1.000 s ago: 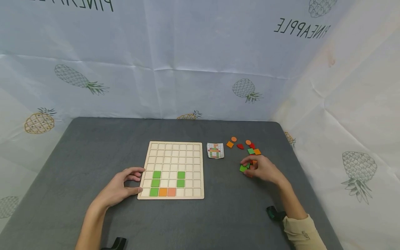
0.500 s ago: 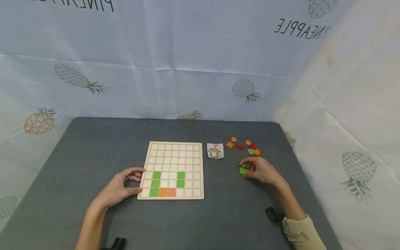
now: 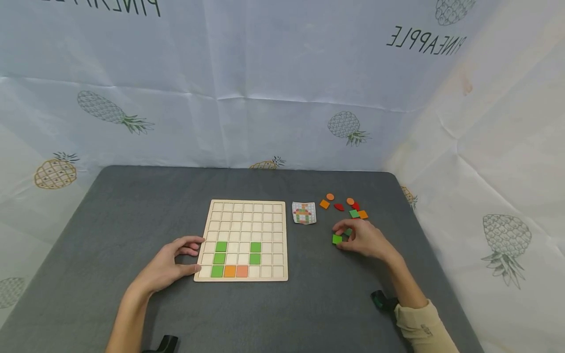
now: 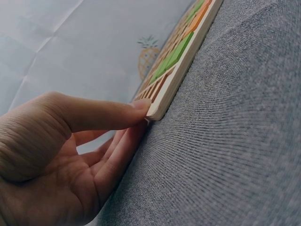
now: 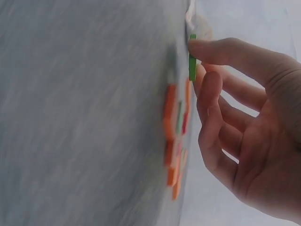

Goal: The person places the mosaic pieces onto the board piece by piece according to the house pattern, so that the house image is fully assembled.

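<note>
A wooden grid board (image 3: pixel 269 235) lies on the table, with green, orange and salmon square tiles in its lower rows. My left hand (image 3: pixel 169 262) rests at its left edge. In the left wrist view the thumb (image 4: pixel 108 113) touches the board's corner, and relaxed fingers lie against the side. To the right of the board, my right hand (image 3: pixel 366 239) pinches a green square tile (image 3: pixel 337 239) between thumb and fingers. The right wrist view has that tile (image 5: pixel 193 59) edge-on, off the table. Another green piece (image 3: pixel 348 232) shows partly behind the fingers.
A small pattern card (image 3: pixel 304 213) lies right of the board. Beyond my right hand are loose pieces: an orange square (image 3: pixel 324 204), orange discs (image 3: pixel 330 196), a red piece (image 3: pixel 339 207) and a green square (image 3: pixel 354 214). Black devices (image 3: pixel 383 300) sit by both wrists.
My right hand has moved a little to the left with the green tile, away from the loose pieces. My left hand and the board have stayed in place.
</note>
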A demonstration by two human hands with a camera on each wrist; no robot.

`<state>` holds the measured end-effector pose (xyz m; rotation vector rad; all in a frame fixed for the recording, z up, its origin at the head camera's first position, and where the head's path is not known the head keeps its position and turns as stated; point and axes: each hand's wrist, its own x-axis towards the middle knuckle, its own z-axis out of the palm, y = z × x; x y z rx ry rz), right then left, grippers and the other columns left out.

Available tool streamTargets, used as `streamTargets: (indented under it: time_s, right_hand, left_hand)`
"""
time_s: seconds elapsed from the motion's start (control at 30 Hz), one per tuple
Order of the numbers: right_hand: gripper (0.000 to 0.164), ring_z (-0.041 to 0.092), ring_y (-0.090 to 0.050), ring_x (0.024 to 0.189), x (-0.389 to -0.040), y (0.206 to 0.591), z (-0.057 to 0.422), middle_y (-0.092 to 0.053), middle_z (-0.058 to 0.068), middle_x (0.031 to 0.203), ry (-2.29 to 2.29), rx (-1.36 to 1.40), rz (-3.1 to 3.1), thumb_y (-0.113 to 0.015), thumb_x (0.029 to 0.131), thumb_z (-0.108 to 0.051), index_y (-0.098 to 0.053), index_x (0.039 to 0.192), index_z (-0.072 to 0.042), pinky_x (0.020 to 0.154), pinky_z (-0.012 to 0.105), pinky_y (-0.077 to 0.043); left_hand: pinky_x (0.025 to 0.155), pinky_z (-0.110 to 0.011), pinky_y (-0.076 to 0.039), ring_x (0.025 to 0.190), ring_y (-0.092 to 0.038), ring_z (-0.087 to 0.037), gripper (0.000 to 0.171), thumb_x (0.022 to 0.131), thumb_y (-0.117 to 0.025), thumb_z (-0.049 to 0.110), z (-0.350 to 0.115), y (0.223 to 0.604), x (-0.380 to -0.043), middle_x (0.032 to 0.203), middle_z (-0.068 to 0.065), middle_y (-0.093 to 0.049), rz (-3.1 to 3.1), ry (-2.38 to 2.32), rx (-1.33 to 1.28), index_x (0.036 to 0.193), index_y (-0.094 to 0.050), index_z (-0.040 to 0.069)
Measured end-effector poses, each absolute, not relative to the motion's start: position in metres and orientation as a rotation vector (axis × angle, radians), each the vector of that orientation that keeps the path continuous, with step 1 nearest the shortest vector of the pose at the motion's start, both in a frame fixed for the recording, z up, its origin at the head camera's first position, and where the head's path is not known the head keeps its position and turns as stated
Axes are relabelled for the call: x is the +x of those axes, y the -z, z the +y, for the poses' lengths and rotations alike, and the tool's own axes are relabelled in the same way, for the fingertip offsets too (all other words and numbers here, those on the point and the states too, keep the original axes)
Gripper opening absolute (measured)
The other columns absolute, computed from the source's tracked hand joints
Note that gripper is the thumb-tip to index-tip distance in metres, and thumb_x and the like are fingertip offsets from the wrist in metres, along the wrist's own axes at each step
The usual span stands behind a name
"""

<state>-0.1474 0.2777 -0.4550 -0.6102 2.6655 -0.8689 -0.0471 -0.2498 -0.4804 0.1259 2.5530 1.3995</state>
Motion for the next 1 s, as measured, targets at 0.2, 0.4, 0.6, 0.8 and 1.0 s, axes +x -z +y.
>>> streamTargets:
  time_s: [0.2, 0.4, 0.6, 0.8, 1.0]
  right_hand:
    - [0.032, 0.005, -0.061, 0.063, -0.145, 0.444, 0.254, -0.080, 0.003, 0.109, 0.927, -0.661, 2.661, -0.089, 0.090, -0.016, -0.078, 0.120, -0.013, 0.060, 0.025, -0.052]
    - [0.030, 0.003, -0.057, 0.059, -0.143, 0.438, 0.223, -0.078, 0.000, 0.099, 0.959, -0.741, 2.649, -0.090, 0.089, -0.018, -0.079, 0.118, -0.015, 0.058, 0.024, -0.049]
    - [0.030, 0.001, -0.056, 0.060, -0.140, 0.435, 0.191, -0.078, -0.002, 0.100, 0.968, -0.823, 2.625, -0.090, 0.089, -0.019, -0.080, 0.117, -0.018, 0.057, 0.024, -0.048]
    - [0.030, -0.003, -0.056, 0.060, -0.135, 0.436, 0.161, -0.077, -0.005, 0.096, 0.936, -0.906, 2.596, -0.090, 0.090, -0.022, -0.080, 0.119, -0.020, 0.055, 0.021, -0.045]
    - [0.030, -0.006, -0.055, 0.064, -0.129, 0.439, 0.134, -0.078, -0.004, 0.098, 0.908, -0.993, 2.553, -0.088, 0.092, -0.021, -0.080, 0.120, -0.018, 0.061, 0.019, -0.045]
  left_hand:
    - [0.091, -0.021, -0.053, 0.113, -0.065, -0.016, 0.067, 0.087, -0.090, 0.011, -0.250, 0.480, -0.047, 0.130, -0.013, -0.066, 2.554, -1.396, 0.114, 0.146, -0.062, 0.004]
    - [0.091, -0.022, -0.053, 0.114, -0.065, -0.017, 0.067, 0.087, -0.090, 0.011, -0.250, 0.480, -0.048, 0.130, -0.013, -0.066, 2.546, -1.390, 0.113, 0.147, -0.061, 0.004]
    - [0.091, -0.021, -0.053, 0.113, -0.066, -0.014, 0.065, 0.087, -0.090, 0.010, -0.250, 0.481, -0.049, 0.130, -0.013, -0.066, 2.553, -1.397, 0.127, 0.145, -0.062, 0.005]
    - [0.091, -0.021, -0.053, 0.112, -0.066, -0.010, 0.065, 0.086, -0.090, 0.010, -0.251, 0.481, -0.049, 0.129, -0.013, -0.066, 2.558, -1.405, 0.137, 0.145, -0.063, 0.004]
    - [0.091, -0.020, -0.053, 0.111, -0.066, -0.009, 0.065, 0.086, -0.090, 0.010, -0.251, 0.480, -0.048, 0.129, -0.014, -0.066, 2.559, -1.414, 0.138, 0.144, -0.063, 0.004]
